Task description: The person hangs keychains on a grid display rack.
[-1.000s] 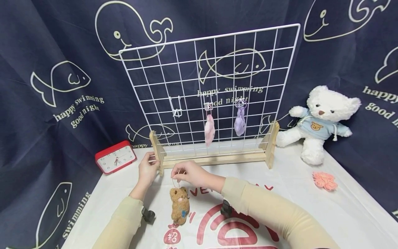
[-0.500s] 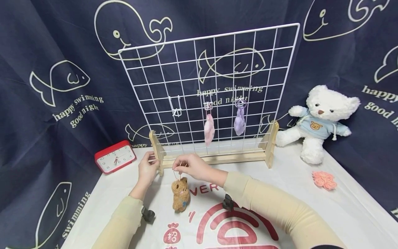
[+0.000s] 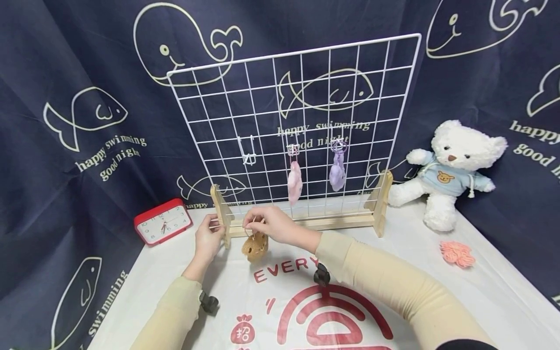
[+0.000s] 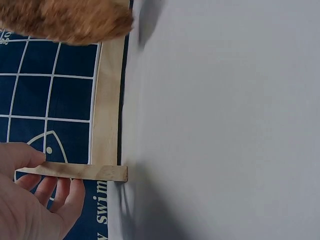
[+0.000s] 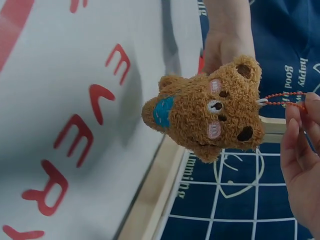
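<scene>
My right hand (image 3: 273, 224) pinches the orange bead chain (image 5: 284, 98) of a small brown plush bear keychain (image 5: 207, 107), which dangles below the fingers in front of the rack. The bear has pink cheeks and a blue patch. My left hand (image 4: 45, 192) grips the left wooden foot (image 4: 80, 171) of the white wire grid rack (image 3: 306, 102), thumb on one side and fingers on the other. On the grid, a bare white hook (image 3: 248, 156) is at the left. Beside it hang a pink plush keychain (image 3: 295, 182) and a purple plush keychain (image 3: 337, 174).
A red alarm clock (image 3: 163, 221) stands left of the rack. To the right sit a white teddy bear (image 3: 448, 170) in a blue top and a coral-pink bundle (image 3: 457, 254). The white tablecloth (image 3: 393, 282) carries red print, and a navy curtain (image 3: 109, 39) hangs behind.
My right hand has lifted the bear keychain up toward the rack, and the bear has swung round. The left hand keeps its hold on the wooden foot.
</scene>
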The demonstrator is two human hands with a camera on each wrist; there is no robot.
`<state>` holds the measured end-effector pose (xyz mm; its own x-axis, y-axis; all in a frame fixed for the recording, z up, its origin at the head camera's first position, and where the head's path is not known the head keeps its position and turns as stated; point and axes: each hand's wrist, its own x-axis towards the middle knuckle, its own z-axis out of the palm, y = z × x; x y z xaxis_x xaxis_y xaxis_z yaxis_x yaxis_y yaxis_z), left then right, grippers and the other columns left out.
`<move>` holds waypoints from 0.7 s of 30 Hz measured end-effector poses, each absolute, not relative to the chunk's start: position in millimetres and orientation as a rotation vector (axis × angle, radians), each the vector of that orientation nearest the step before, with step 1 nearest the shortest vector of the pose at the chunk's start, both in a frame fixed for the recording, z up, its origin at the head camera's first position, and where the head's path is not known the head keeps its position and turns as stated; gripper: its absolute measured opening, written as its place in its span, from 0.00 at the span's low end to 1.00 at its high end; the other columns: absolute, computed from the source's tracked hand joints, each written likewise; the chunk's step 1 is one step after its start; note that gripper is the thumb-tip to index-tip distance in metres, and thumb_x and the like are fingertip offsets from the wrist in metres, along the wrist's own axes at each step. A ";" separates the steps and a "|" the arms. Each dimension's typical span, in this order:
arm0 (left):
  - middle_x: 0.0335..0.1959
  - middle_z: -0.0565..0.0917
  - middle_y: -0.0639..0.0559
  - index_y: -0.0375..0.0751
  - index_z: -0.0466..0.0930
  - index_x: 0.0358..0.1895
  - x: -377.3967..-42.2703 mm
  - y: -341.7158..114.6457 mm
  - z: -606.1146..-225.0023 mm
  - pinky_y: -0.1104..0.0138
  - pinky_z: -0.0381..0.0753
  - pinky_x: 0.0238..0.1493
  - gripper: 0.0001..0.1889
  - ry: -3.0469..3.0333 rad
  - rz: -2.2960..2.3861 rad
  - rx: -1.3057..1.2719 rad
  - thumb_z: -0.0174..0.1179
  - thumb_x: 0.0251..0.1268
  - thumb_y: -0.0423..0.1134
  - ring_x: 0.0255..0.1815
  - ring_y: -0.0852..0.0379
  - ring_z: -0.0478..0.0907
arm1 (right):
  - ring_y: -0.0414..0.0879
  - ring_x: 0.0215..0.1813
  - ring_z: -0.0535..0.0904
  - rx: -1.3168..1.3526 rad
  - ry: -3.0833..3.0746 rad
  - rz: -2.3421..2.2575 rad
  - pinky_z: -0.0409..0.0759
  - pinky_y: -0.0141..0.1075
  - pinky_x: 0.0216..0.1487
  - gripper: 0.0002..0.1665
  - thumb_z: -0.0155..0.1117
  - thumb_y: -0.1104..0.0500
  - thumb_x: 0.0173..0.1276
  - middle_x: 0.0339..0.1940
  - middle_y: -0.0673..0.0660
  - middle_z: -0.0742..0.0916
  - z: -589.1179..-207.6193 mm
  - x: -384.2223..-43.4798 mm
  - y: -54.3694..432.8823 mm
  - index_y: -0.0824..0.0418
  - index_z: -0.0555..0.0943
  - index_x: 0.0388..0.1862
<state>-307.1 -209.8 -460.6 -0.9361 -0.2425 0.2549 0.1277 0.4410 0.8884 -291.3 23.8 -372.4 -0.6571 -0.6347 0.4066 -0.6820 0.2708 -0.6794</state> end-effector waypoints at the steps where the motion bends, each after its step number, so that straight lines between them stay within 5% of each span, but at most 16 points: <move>1: 0.50 0.83 0.30 0.29 0.75 0.58 -307.2 -209.9 -460.6 0.51 0.84 0.58 0.20 -2.354 -1.495 0.099 0.59 0.62 0.23 0.51 0.36 0.83 | 0.36 0.32 0.80 1.275 -2.447 1.353 0.84 0.29 0.35 0.02 0.67 0.64 0.71 0.33 0.53 0.88 -370.6 -292.4 24.1 0.62 0.86 0.39; 21: 0.50 0.83 0.29 0.29 0.76 0.58 -308.4 -210.2 -463.0 0.51 0.84 0.57 0.19 -2.344 -1.478 0.070 0.59 0.62 0.22 0.51 0.35 0.83 | 0.37 0.33 0.82 1.161 -2.260 1.368 0.85 0.29 0.40 0.02 0.68 0.66 0.70 0.35 0.53 0.88 -331.0 -302.5 26.1 0.64 0.86 0.38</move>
